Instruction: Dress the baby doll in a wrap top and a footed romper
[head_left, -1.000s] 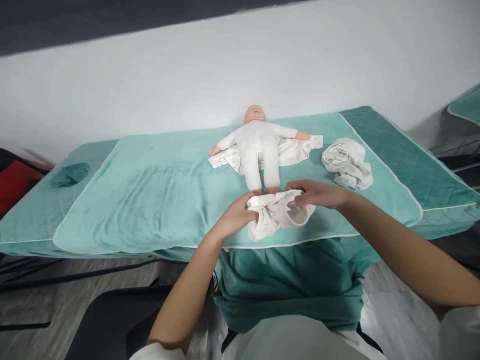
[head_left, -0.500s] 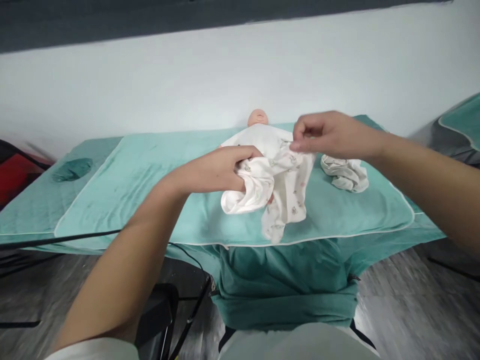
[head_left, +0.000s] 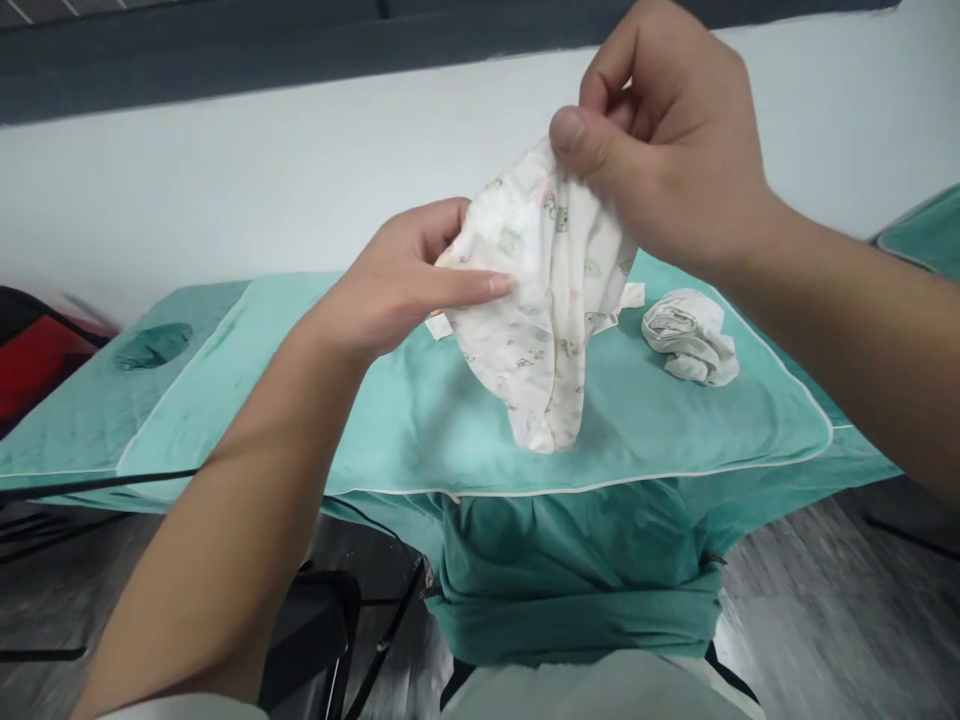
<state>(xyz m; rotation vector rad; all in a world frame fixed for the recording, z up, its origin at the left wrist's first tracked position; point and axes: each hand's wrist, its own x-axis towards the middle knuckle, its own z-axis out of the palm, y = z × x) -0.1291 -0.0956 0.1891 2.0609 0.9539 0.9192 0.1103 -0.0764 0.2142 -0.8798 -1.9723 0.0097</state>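
Observation:
A white baby garment (head_left: 532,320) with small printed figures hangs in front of me, its narrow end down over the table. My left hand (head_left: 420,275) grips its left edge, the thumb lying on the front and the other fingers mostly behind or inside the cloth. At the top right, my right hand (head_left: 660,140) pinches the upper edge between thumb and fingers. Behind the garment only small white cloth ends (head_left: 632,295) show on the table. The doll seen there earlier is hidden.
A crumpled roll of white cloth (head_left: 690,338) lies right of the garment on the green mat (head_left: 375,420). The covered table has a face hole (head_left: 154,345) on the left, with a white wall (head_left: 225,190) behind. A black chair (head_left: 311,640) stands below.
Both hands have raised the baby garment towards me, the right hand highest. The cloth is now stretched between them rather than bunched, and it covers the doll from view.

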